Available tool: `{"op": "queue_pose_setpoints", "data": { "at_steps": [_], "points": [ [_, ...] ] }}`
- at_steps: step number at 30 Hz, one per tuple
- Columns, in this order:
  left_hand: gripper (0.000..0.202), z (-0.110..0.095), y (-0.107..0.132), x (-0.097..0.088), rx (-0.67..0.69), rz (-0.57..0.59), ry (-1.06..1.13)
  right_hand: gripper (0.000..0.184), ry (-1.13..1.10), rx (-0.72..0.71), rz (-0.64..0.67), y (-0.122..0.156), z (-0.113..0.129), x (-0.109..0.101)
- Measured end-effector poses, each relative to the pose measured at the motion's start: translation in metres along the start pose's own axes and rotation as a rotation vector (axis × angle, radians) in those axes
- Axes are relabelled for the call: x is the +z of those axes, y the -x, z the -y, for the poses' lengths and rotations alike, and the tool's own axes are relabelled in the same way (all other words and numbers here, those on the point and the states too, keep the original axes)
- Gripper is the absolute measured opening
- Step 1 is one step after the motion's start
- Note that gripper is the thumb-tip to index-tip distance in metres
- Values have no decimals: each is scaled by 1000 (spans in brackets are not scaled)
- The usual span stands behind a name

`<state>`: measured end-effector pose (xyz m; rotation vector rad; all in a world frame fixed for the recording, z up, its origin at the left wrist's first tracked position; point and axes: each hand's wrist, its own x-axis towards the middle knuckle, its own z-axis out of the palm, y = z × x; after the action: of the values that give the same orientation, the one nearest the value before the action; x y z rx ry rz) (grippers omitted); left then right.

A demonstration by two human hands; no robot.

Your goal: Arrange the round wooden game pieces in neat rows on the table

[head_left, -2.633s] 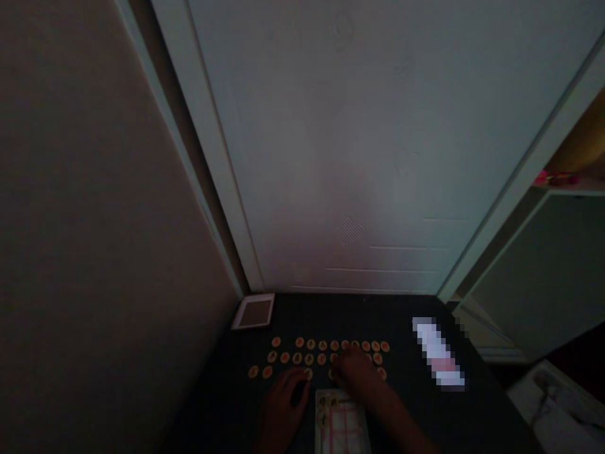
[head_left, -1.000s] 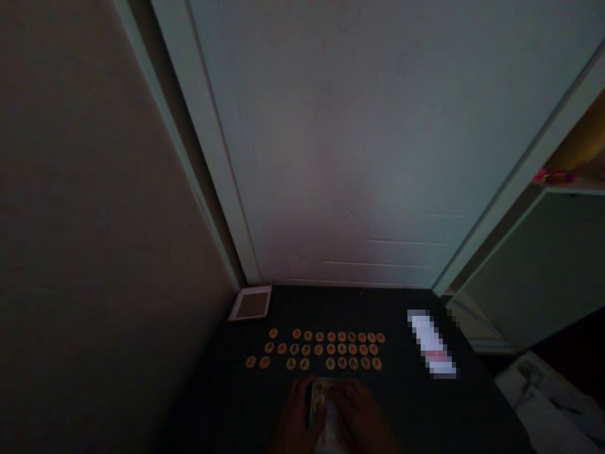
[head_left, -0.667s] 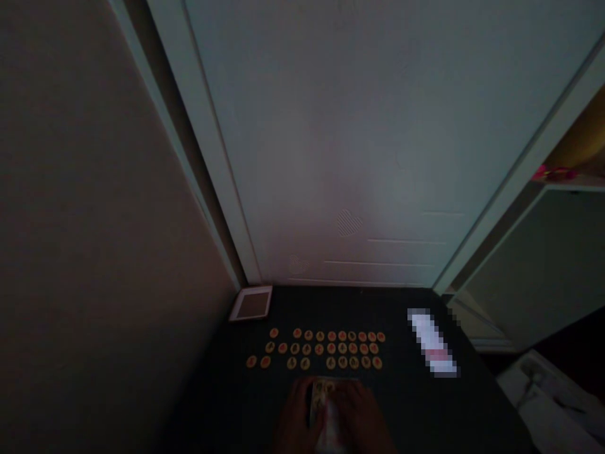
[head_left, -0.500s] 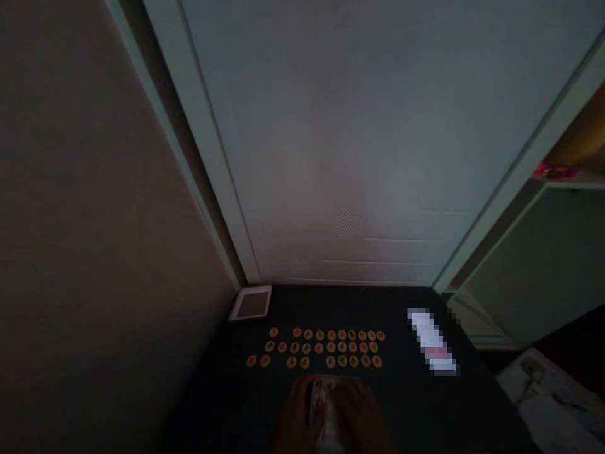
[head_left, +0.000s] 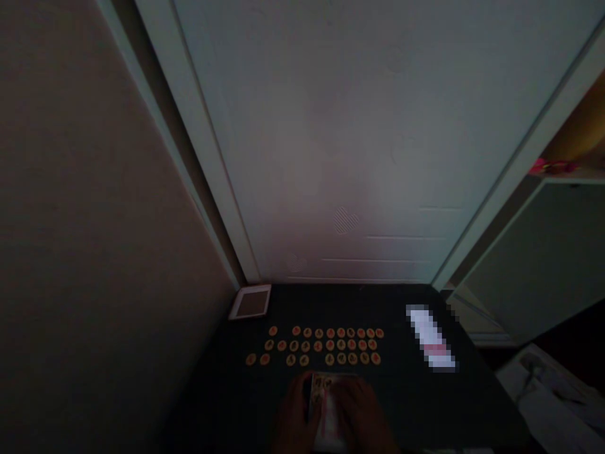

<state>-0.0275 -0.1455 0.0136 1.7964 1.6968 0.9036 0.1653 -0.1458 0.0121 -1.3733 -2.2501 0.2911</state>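
Observation:
Between my hands, at the near side of the dark table, is a pale flat box [head_left: 328, 425] with reddish print and a few round pieces at its upper left. My left hand [head_left: 295, 413] is closed along the left side, its thumb reaching over the face. From the right, my right hand [head_left: 362, 410] curls over the box, its fingertips near the round pieces and hiding part of the face. Beyond the hands lie several round Chinese chess pieces [head_left: 329, 345] with red or dark marks, laid out in three rows with some gaps.
A white-framed flat thing [head_left: 232, 310] lies at the table's far left corner. On the right is a bright pixelated object [head_left: 432, 340]. A white panel [head_left: 331, 157] rises behind the table [head_left: 397, 397], and a wall [head_left: 94, 252] borders the left. Papers [head_left: 553, 403] are at lower right.
The view has shifted slightly. Both hands stay on the box, and the rows of pieces look the same.

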Motion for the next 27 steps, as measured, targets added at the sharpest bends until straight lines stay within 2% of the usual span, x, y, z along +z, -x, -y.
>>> {"op": "queue_pose_setpoints", "data": {
  "at_steps": [3, 6, 14, 19, 27],
  "points": [
    [45, 2, -3, -3, -14, -51, -7, 46, -28, 1, -25, -1, -1, -7],
    [43, 4, -14, -14, 1, -94, -23, 42, -65, 32, -66, -2, -4, -17],
    [40, 29, -72, -58, -29, -227, -190, 29, -153, 140, -193, 0, -27, -30],
    [24, 28, -92, -66, 31, -9, -371, 25, -179, 162, -268, 5, -36, -31],
    [15, 9, -104, -62, 50, 79, -441, 21, -185, 184, -255, 21, -41, -17]
  ]
}}
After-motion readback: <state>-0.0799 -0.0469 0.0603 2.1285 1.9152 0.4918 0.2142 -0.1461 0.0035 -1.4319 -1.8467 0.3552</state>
